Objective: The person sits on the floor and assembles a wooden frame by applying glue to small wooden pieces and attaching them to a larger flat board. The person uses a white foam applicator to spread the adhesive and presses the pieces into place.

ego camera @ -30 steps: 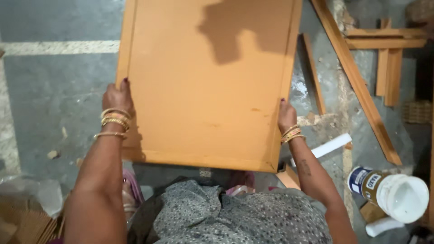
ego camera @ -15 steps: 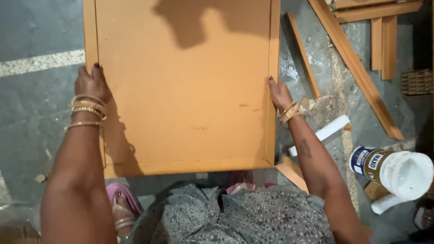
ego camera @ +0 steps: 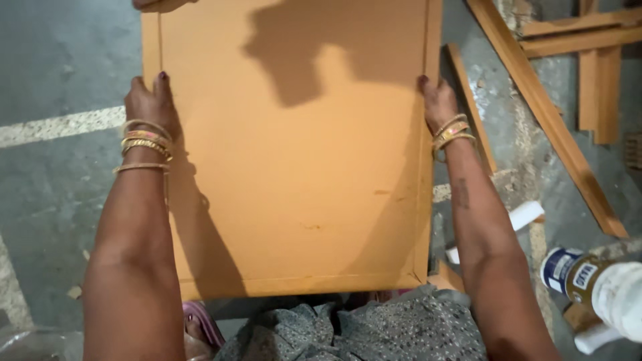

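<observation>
A large flat orange-brown board (ego camera: 294,167) with a thin raised border lies in front of me over the grey floor. My left hand (ego camera: 150,100) grips its left edge, with gold bangles on the wrist. My right hand (ego camera: 438,100) grips the right edge, also with bangles. Another person's fingers (ego camera: 160,4) touch the board's top left corner. A shadow falls across the board's upper part.
Long wooden strips (ego camera: 545,113) lie on the floor at the right, with more strips (ego camera: 592,67) behind them. A white glue bottle (ego camera: 602,287) lies at the lower right beside a white tube (ego camera: 521,217). A white line (ego camera: 53,127) crosses the floor at left.
The board has come nearer and sits straighter in view. Both my hands have slid farther up its side edges. Another person's fingers now show at the top left corner.
</observation>
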